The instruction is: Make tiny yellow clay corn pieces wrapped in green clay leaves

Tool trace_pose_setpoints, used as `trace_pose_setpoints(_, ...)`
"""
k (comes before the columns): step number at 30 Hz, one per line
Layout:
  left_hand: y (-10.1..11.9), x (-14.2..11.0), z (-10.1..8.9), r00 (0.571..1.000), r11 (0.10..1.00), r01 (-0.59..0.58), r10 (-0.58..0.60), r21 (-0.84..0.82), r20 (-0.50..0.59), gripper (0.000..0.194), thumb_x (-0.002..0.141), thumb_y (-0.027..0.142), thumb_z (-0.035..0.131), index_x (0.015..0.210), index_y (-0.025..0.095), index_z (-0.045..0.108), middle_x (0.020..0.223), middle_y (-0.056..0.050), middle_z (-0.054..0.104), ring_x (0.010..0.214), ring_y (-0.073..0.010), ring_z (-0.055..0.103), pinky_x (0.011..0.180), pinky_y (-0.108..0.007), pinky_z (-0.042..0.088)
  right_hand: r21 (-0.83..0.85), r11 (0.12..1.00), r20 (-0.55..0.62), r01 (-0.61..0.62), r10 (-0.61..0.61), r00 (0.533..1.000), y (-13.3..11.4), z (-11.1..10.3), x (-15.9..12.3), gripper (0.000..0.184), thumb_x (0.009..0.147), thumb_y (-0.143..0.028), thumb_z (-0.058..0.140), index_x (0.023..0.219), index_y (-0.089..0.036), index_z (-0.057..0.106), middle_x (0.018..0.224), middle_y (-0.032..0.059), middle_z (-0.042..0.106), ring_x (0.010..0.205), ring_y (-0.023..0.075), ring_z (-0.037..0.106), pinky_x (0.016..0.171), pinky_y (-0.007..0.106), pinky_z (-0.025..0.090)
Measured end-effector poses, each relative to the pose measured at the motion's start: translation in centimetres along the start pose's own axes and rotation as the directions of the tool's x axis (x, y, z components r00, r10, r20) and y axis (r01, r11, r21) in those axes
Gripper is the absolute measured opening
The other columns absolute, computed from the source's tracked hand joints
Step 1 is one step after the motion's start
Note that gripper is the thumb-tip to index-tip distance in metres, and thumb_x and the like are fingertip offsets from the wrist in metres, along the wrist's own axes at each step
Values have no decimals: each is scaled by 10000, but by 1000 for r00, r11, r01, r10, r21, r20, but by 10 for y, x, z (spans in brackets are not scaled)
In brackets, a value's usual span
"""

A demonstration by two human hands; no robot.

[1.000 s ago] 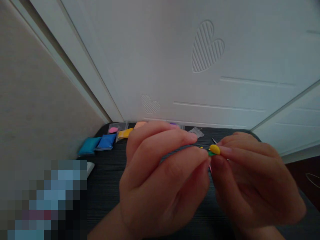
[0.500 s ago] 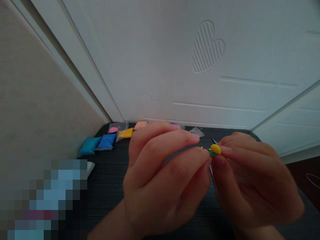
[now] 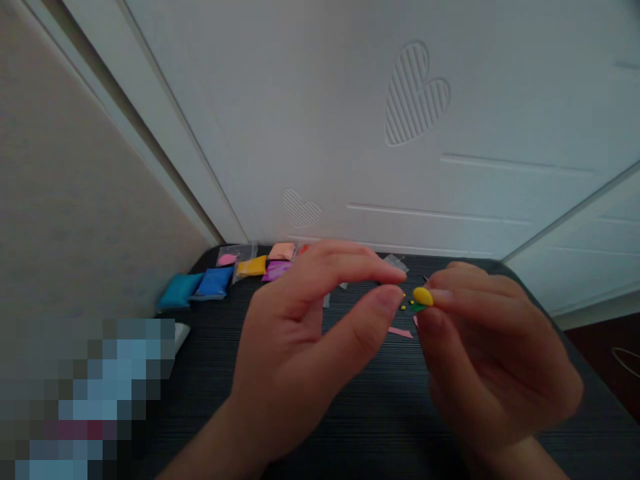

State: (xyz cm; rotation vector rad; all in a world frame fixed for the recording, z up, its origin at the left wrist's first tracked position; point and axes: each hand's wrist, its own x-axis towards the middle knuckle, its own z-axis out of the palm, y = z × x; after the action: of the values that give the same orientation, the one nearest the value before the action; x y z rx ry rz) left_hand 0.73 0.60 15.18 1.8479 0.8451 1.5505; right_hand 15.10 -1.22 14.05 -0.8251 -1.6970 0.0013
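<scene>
Between the thumb and forefinger of my right hand point(image 3: 500, 353) is a small, smooth yellow clay piece point(image 3: 423, 296), rounded and slightly flattened. Just under it shows a bit of green clay point(image 3: 417, 307); I cannot tell whether it is joined to the yellow piece or lies behind it. My left hand point(image 3: 320, 333) is close by on the left, thumb and forefinger apart, with nothing between them. Tiny yellow bits point(image 3: 403, 307) lie on the table beyond the fingertips. A pink strip point(image 3: 400, 332) rests on the table between the hands.
Along the back of the dark table point(image 3: 210, 387) lie packets of clay: teal point(image 3: 180, 292), blue point(image 3: 213, 283), yellow point(image 3: 251, 267), peach point(image 3: 282, 251) and purple point(image 3: 276, 270). A clear bag point(image 3: 396, 263) lies behind my hands. A white panel point(image 3: 320, 120) with hearts rises behind the table.
My left fingers have come away from the clay piece and moved a little left, uncovering the pink strip and tiny bits. My right hand has shifted slightly left, still pinching the yellow piece.
</scene>
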Motion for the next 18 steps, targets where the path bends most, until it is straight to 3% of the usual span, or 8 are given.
trace_pose_setpoints(3, -4, 3, 1, 996, 988, 80, -73, -134, 56, 88, 780, 249, 546, 814, 246, 627, 823, 0, 644, 888, -178, 579, 761, -328, 492, 4, 999, -44, -41, 41, 998, 2, 2, -2, 289, 692, -81, 609, 944, -221, 590, 814, 18, 623, 710, 162, 579, 615, 359, 488)
trace_pose_setpoints(5, -6, 4, 1, 992, 980, 106, -94, -166, 83, 73, 773, 261, 557, 785, 242, 627, 800, 0, 647, 872, -180, 585, 735, -322, 501, -11, 1000, -46, -5, 4, 999, 3, 4, -3, 279, 681, -85, 618, 925, -219, 594, 811, 12, 624, 713, 156, 578, 623, 351, 488)
trace_pose_setpoints(8, -6, 5, 0, 990, 978, 123, -108, -169, 93, 51, 760, 248, 574, 765, 237, 624, 783, 0, 643, 853, -173, 588, 721, -312, 505, -31, 999, -35, 14, -15, 999, 6, 6, -2, 275, 680, -79, 616, 919, -213, 593, 808, 9, 623, 721, 148, 577, 631, 341, 485)
trace_pose_setpoints(13, -6, 4, 0, 989, 979, 133, -120, -154, 90, 40, 753, 230, 582, 759, 234, 621, 780, 0, 643, 848, -170, 588, 716, -312, 510, -12, 998, -116, 60, -61, 991, 9, 10, -2, 251, 681, -63, 610, 905, -177, 614, 780, 24, 629, 688, 151, 579, 597, 335, 473)
trace_pose_setpoints(18, -8, 3, -3, 989, 977, 133, -119, -168, 91, 89, 731, 210, 608, 805, 251, 634, 844, -1, 653, 916, -185, 579, 751, -319, 509, -10, 1000, -93, 28, -29, 995, 7, 10, 0, 255, 678, -65, 615, 901, -189, 620, 788, 19, 629, 693, 149, 579, 608, 332, 474)
